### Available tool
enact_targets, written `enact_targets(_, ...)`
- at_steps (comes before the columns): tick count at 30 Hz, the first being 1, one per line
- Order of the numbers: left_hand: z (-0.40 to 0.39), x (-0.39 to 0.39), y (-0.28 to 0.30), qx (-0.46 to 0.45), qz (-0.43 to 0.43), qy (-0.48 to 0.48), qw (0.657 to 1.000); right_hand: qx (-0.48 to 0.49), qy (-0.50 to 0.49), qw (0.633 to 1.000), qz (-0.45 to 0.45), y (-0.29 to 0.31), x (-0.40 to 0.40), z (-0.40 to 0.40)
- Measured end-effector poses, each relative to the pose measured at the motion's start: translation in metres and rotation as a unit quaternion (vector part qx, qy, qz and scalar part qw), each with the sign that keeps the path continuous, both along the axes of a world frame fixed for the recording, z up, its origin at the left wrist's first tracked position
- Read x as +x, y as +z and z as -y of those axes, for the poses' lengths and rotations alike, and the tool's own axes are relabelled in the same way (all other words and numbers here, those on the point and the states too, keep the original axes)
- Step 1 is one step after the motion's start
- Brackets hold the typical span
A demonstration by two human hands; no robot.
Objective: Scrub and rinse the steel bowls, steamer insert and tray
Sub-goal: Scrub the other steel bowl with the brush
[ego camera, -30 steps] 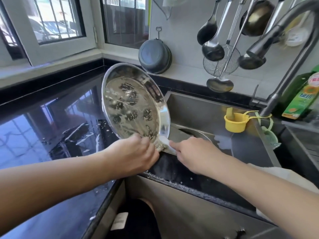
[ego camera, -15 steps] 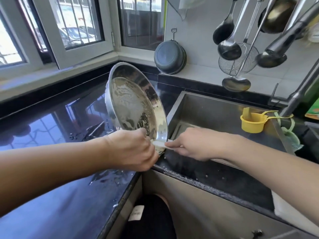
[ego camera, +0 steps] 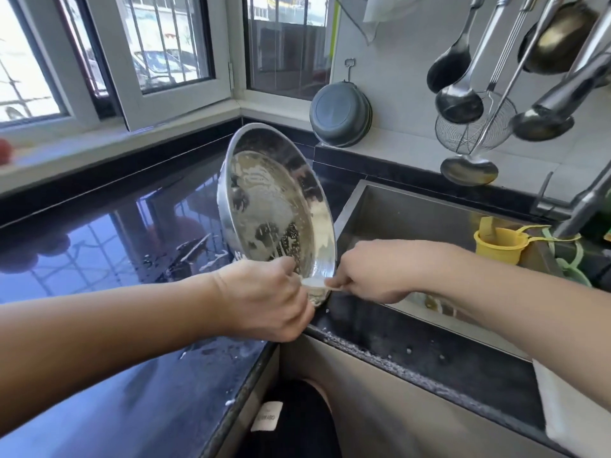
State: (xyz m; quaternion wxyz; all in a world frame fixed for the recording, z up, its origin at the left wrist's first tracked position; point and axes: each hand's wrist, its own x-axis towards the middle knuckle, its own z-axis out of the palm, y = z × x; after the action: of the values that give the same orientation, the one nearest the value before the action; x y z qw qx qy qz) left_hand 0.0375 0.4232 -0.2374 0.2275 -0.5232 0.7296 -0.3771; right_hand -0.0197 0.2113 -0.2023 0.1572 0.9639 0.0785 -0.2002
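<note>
Black tabletop (ego camera: pixel 99 246), one sink (ego camera: pixel 413 219). One soapy steamer insert (ego camera: pixel 274 206) tilted over the sink edge; my left hand (ego camera: pixel 264 299) grips its lower rim, right hand (ego camera: pixel 367 272) pinches a white scrubber (ego camera: pixel 314 283) against it.

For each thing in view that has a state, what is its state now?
Steamer insert: tilted on edge over the counter, soapy inside.
Left hand: holds the insert's lower rim.
Right hand: pinches a pale cloth at the rim.
Faucet: no water visible.
Sink: wet.
</note>
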Motion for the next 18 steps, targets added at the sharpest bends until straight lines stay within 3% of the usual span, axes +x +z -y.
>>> enact_targets(2,-0.002,-0.002,0.000,0.003,0.004,0.003,1.000,-0.025,-0.025,0.999,0.000,0.006,0.005,-0.002)
enact_targets(5,0.001,-0.001,0.006,-0.006,0.001,0.013,1.000,-0.063,-0.090,0.988,0.111,0.004,0.022,-0.005)
enact_targets(8,0.005,0.002,0.009,-0.032,-0.012,0.021,0.999,-0.039,-0.110,0.981,0.152,-0.005,0.036,-0.011)
enact_targets(16,-0.006,0.009,-0.003,-0.028,-0.025,0.016,0.999,0.089,-0.079,0.992,-0.032,0.007,-0.009,-0.010)
enact_targets(18,-0.010,0.009,-0.006,-0.020,-0.025,0.020,0.999,0.053,-0.077,0.995,-0.032,0.010,-0.008,-0.011)
